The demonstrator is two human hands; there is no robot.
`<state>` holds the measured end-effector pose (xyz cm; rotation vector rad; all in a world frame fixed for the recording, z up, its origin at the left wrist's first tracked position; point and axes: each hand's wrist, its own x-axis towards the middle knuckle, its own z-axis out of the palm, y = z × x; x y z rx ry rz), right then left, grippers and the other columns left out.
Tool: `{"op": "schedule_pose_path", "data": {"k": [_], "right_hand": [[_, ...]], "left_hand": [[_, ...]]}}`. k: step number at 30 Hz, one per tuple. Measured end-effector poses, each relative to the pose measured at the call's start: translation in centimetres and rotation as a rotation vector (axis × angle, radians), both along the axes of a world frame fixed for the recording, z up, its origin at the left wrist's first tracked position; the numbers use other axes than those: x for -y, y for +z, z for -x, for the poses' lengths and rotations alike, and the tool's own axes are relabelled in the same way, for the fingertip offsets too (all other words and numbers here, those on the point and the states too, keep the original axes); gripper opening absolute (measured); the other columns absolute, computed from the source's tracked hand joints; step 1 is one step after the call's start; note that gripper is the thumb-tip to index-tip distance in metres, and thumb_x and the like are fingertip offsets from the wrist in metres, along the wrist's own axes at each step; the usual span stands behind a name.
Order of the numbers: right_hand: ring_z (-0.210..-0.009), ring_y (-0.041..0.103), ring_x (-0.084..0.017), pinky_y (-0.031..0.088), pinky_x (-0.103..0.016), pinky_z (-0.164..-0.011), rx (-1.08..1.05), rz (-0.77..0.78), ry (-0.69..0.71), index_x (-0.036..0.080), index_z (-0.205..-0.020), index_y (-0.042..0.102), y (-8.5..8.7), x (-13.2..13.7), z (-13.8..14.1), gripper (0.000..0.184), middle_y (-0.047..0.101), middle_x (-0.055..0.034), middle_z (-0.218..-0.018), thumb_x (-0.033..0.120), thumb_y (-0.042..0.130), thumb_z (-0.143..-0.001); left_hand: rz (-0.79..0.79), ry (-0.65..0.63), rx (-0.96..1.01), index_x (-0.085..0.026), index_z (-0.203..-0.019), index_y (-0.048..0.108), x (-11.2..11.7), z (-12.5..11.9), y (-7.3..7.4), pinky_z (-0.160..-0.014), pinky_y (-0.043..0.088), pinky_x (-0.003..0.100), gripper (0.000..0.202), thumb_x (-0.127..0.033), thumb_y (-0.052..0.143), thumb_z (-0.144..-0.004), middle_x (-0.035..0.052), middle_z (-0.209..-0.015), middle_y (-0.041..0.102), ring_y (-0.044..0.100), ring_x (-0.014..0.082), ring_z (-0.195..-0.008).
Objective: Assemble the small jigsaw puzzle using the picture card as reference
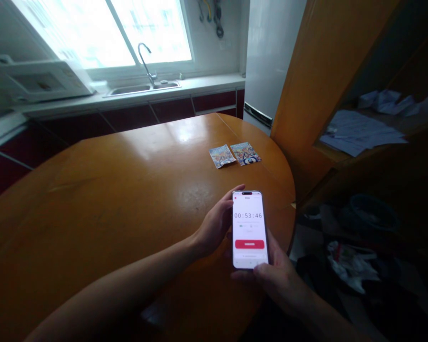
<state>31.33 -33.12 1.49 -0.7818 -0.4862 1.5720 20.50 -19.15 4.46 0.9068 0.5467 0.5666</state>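
Note:
A white smartphone [250, 229] is held upright over the near right edge of a round wooden table [110, 199]. Its screen shows a timer reading 00:53:46 and a red button. My left hand [216, 224] wraps its fingers round the phone's left side and back. My right hand [276, 275] cups the phone's bottom right corner, thumb lying along its lower edge. Two colourful picture cards [234, 155] lie side by side on the table beyond the phone, untouched.
A counter with a sink and tap [146, 71] runs under a bright window at the back, a white microwave [39, 80] on its left. A white fridge [271, 52] and a wooden shelf with papers [360, 133] stand right. Clutter [349, 266] covers the floor.

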Motion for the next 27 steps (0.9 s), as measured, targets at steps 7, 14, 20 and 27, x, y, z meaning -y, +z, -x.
{"op": "schedule_pose_path", "data": {"k": [7,14,20,27], "right_hand": [[-0.103,0.069,-0.029,0.058,-0.047,-0.080,-0.064,0.059,-0.037,0.031,-0.153,0.026,-0.16,-0.08,0.12,0.085,0.064,-0.0120,-0.127,0.016,0.064,-0.079],[-0.109,0.067,-0.030,0.058,-0.048,-0.083,-0.081,-0.002,0.004,0.032,-0.153,0.028,-0.24,0.02,-0.22,0.084,0.064,-0.0119,-0.127,0.019,0.067,-0.080],[-0.112,0.066,-0.031,0.057,-0.050,-0.083,-0.089,0.008,-0.004,0.034,-0.154,0.025,-0.42,0.05,-0.14,0.088,0.061,-0.0130,-0.133,0.020,0.068,-0.079],[-0.108,0.066,-0.029,0.058,-0.047,-0.081,-0.075,0.019,-0.011,0.031,-0.152,0.029,-0.41,0.07,-0.09,0.086,0.059,-0.0135,-0.136,0.017,0.068,-0.077]], "left_hand": [[0.002,0.000,-0.043,-0.022,-0.145,0.043,-0.18,0.08,-0.50,-0.068,0.046,0.028,0.060,-0.034,0.052,-0.087,0.0082,-0.106,0.066,0.058,0.0205,-0.083],[-0.014,0.001,-0.044,-0.025,-0.146,0.043,0.02,0.22,-0.47,-0.073,0.048,0.027,0.075,-0.016,0.061,-0.074,0.0063,-0.108,0.065,0.058,0.0194,-0.088],[-0.089,-0.018,-0.047,-0.029,-0.150,0.036,0.28,0.38,-0.42,-0.076,0.049,0.029,0.091,-0.008,0.066,-0.066,0.0070,-0.114,0.063,0.058,0.0211,-0.092],[-0.043,-0.019,-0.059,-0.028,-0.150,0.035,0.09,0.48,-0.84,-0.067,0.047,0.026,0.081,-0.017,0.059,-0.074,0.0068,-0.109,0.064,0.059,0.0207,-0.087]]}}
